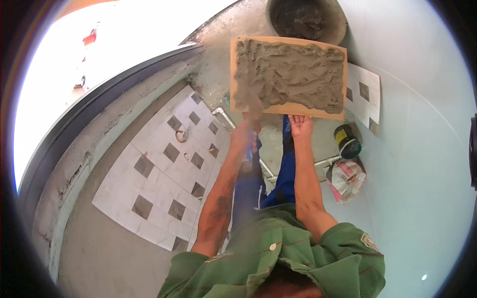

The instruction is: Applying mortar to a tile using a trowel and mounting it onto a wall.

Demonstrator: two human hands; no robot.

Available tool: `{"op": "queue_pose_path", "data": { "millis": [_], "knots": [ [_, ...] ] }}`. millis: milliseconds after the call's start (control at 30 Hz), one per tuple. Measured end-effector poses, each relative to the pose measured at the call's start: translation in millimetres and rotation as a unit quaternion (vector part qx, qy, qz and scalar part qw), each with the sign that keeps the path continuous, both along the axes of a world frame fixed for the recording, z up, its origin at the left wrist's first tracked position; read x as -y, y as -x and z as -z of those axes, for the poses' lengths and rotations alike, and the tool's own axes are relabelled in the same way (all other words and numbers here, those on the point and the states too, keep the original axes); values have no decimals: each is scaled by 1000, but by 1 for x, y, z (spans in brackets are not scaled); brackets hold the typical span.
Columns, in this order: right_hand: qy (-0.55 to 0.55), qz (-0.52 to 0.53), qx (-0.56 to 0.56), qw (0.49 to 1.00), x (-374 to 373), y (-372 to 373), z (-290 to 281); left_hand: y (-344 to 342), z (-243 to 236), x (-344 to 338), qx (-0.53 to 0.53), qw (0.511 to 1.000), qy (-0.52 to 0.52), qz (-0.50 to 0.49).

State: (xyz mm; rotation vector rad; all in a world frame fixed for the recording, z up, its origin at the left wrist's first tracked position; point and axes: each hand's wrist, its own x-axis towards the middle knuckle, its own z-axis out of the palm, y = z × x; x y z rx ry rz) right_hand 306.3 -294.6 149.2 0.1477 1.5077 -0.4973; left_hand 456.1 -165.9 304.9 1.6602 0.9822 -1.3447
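Note:
A tan rectangular tile (233, 74), its back turned up, is spread with a thick, ridged layer of grey mortar (293, 74). My right hand (300, 127) holds its near edge, fingers reaching under the rim. Close by, my left hand (242, 140) is closed on a trowel (254, 105), smeared by motion; the grey blade lies over the tile's near left part. Where the blade ends cannot be made out against the mortar.
A round basin (340, 25) with dark mortar stands beyond the tile. White tiles with grey squares (154, 184) cover the left surface; another patterned tile (370, 82) leans right. Nearby are a dark bucket (349, 144), a crumpled bag (346, 179) and white pipe (224, 116).

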Motion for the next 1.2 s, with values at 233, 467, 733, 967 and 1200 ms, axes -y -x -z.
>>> {"op": "queue_pose_path", "data": {
  "millis": [233, 467, 733, 967, 1200],
  "knots": [
    [44, 44, 31, 998, 29, -6, -37, 1, -7, 75, -18, 987, 93, 132],
    [23, 94, 32, 995, 32, -10, -36, -27, 29, 95, -43, 990, 23, 130],
    [16, 110, 78, 991, 30, 26, -10, 29, 10, 98, -45, 960, 100, 256],
    [6, 85, 123, 989, 25, 20, -23, 63, 32, 65, 184, 765, 117, 606],
    [119, 91, 520, 841, 37, 61, 8, 38, -8, 135, -83, 989, 75, 101]
  ]
}}
